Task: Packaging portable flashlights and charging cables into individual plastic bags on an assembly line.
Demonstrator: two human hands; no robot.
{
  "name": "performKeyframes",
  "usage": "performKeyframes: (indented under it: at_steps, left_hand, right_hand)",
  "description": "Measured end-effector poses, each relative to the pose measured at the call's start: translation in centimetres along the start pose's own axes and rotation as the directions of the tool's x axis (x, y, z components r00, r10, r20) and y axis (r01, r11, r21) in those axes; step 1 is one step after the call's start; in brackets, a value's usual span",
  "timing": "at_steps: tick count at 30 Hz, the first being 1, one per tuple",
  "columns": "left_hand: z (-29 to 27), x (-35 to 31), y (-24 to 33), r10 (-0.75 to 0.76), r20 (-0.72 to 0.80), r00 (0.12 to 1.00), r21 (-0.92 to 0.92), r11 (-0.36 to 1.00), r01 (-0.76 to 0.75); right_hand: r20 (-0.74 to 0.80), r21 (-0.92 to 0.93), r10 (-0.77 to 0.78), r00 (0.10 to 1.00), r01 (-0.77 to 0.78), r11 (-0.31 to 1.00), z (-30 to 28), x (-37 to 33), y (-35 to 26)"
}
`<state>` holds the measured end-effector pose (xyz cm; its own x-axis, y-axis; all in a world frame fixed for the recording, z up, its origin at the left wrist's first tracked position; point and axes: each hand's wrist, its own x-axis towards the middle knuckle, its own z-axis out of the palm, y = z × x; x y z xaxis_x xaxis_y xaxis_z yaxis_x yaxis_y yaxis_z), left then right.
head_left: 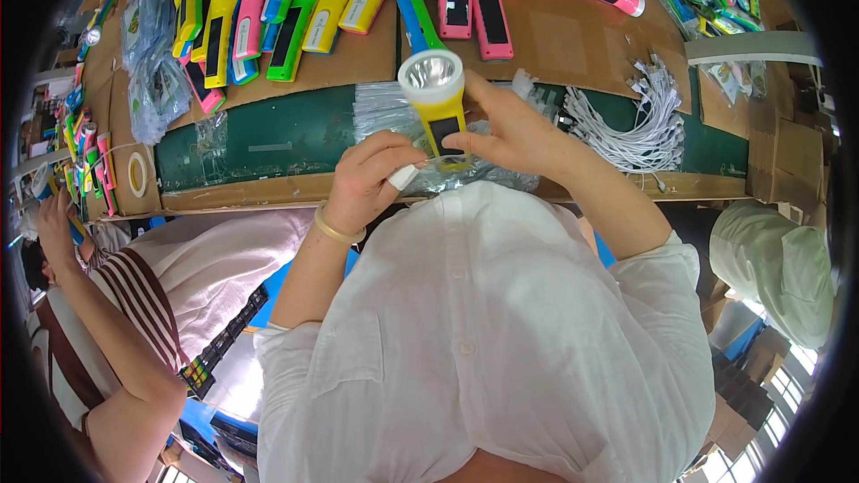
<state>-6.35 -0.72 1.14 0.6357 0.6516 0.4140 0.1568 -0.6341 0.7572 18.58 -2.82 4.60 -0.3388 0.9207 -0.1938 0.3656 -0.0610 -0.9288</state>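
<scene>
Yellow torch (436, 111) was upper ctr of frame, lamp up — R hand (514, 132) closed round it, prob. for steadiness; L hand (369, 177) pinched clear plastic (452, 162) by its base, apparently. White cables (628, 147) lay bunched upper R, prob. vs tangling.

A white buttoned shirt (483, 331) with 1 chest pocket (347, 353) is worn with 1 cream bangle (336, 232).
</scene>
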Motion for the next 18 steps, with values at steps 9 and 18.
performKeyframes:
  at_steps: [9, 18]
  left_hand:
    - [0.0, 1.0, 0.1, 0.103, 0.018, 0.995, -0.067, 0.993, -0.102]
    - [1.2, 1.3, -1.5, 0.038, -0.031, 0.999, 0.034, 0.999, -0.036]
  right_hand:
    - [0.254, -0.697, 0.184, 0.949, 0.048, 0.716, -1.7, -0.8, -4.5]
    - [0.192, -0.599, -0.091, 0.977, 0.190, 0.778, -0.6, -3.3, 1.1]
